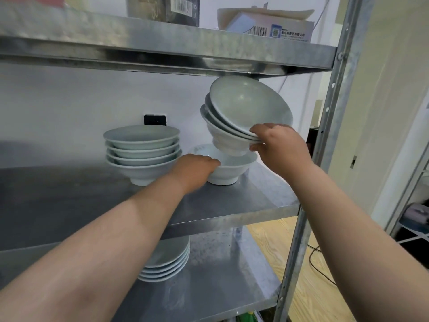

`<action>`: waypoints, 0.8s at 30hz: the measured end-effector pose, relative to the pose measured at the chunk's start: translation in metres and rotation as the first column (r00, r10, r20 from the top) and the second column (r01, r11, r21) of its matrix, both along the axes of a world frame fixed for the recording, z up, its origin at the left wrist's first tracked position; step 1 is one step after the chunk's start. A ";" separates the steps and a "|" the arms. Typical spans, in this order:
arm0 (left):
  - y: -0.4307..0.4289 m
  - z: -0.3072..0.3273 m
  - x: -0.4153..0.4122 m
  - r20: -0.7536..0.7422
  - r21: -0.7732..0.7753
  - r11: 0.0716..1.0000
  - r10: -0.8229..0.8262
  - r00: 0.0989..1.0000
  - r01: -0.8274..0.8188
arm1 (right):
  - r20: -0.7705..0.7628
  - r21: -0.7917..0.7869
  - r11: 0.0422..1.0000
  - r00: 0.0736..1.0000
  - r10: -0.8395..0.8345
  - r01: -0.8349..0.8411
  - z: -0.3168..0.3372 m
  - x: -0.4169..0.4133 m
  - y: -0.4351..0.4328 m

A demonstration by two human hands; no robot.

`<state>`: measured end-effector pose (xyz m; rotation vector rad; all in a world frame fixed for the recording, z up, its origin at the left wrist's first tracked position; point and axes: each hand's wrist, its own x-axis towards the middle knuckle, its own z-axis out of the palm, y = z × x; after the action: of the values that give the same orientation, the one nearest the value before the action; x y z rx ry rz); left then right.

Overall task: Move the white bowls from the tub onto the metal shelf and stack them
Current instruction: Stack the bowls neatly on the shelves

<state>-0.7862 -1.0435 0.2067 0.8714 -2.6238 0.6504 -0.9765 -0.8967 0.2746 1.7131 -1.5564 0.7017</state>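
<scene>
A single white bowl (pixel 234 167) stands upright on the metal shelf (pixel 267 196). My left hand (pixel 193 171) grips its left side. My right hand (pixel 277 145) pinches the rim of a tilted stack of three white bowls (pixel 246 112), held just above the single bowl, with its foot at that bowl's rim. The stack leans toward me and its top nearly touches the shelf above. Further left on the same shelf stands a neat stack of several white bowls (pixel 142 149). The tub is not in view.
The upper shelf (pixel 162 49) carries boxes and hangs low over the held stack. A stack of white plates (pixel 167 263) sits on the lower shelf. The steel upright (pixel 325 126) rises at the right. A black wall socket (pixel 155 120) is behind the bowls.
</scene>
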 end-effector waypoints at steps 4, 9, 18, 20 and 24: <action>0.005 -0.003 0.016 -0.125 0.085 0.995 -0.044 0.991 0.055 | 0.061 0.212 0.977 0.997 -0.045 0.031 0.003 0.003 -0.031; 0.011 0.013 0.061 -0.282 -0.121 0.989 -0.118 0.952 0.087 | -0.042 0.341 0.939 0.998 -0.038 0.050 -0.008 0.001 -0.054; -0.009 0.011 0.107 -0.338 -0.252 0.943 0.124 0.933 -0.217 | -0.006 0.420 0.907 1.000 -0.005 0.007 -0.012 0.001 -0.069; -0.007 0.008 0.102 -0.338 -0.245 0.952 0.092 0.937 -0.182 | 0.019 0.433 0.901 0.999 0.026 -0.031 -0.009 -0.005 -0.070; 0.007 0.004 0.076 -0.379 -0.182 0.983 -0.044 0.924 -0.028 | 0.082 0.546 0.825 0.989 0.121 -0.146 -0.007 -0.013 -0.071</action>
<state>-0.7106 -1.0370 0.2109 0.8347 -2.1809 0.6357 -0.9899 -0.9676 0.2675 2.2577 -1.7998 0.3680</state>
